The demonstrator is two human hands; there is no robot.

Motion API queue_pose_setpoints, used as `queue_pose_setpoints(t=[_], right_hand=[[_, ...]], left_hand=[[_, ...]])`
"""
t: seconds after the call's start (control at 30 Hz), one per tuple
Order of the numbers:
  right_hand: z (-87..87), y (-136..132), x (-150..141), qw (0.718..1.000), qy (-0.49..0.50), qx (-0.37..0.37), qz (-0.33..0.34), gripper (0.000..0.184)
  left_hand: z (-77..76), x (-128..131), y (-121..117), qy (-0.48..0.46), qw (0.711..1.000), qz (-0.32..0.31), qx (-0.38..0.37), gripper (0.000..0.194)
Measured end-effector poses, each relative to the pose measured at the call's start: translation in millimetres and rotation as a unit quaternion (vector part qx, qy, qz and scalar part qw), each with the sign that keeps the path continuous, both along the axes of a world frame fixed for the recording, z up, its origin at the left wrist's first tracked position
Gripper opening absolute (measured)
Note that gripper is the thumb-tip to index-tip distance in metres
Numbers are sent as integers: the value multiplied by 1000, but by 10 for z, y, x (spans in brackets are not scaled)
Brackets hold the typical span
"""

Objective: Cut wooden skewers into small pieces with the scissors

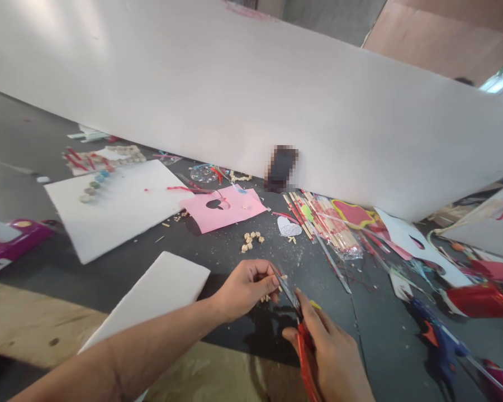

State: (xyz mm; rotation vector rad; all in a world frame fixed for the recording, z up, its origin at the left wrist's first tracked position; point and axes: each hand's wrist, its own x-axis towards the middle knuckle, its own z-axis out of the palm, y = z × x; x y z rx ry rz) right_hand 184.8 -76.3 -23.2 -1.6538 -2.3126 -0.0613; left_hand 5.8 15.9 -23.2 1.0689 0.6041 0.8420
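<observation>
My right hand (333, 343) is closed around the red handles of a pair of scissors (305, 357). Their metal blades point up and to the left, with the tips beside the fingers of my left hand (248, 287). That hand is closed in a pinch on a small pale stick (284, 277), which lies by the blades; most of it is hidden by fingers. Under my left fingertips, a few short cut pieces (265, 298) rest on the dark table. Just beyond, a small pile of pale chunks (251, 240) sits beside a white heart cutout (289, 226).
Pink paper with a cut hole (203, 215) and a white board (121, 206) lie at left. A white foam block (159, 290) is by my left forearm. Bundled sticks (331, 223) lie ahead right. A blue glue gun (438, 340) is far right. A white panel (193, 84) stands behind.
</observation>
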Motion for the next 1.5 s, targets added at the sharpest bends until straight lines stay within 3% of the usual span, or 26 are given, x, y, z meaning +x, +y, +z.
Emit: queue_pose_setpoints(t=[0.3, 0.43, 0.73, 1.0, 1.27, 1.5], right_hand=[[-10, 18, -32, 999, 35, -2, -23, 46], [23, -5, -46, 999, 32, -4, -32, 49], [91, -14, -46, 999, -25, 17, -34, 56], [21, 20, -56, 999, -41, 30, -13, 50], [-18, 24, -75, 998, 8, -34, -49, 46], [104, -64, -120, 991, 36, -94, -90, 51]], left_hand=[[-6, 26, -15, 76, 995, 26, 55, 26], [-10, 10, -5, 68, 994, 30, 76, 26], [-64, 10, -13, -15, 1000, -1, 21, 28], [-83, 15, 2, -4, 1000, -3, 9, 30], [-91, 14, 2, 81, 995, 15, 58, 28], [-69, 3, -8, 97, 991, 17, 90, 21]])
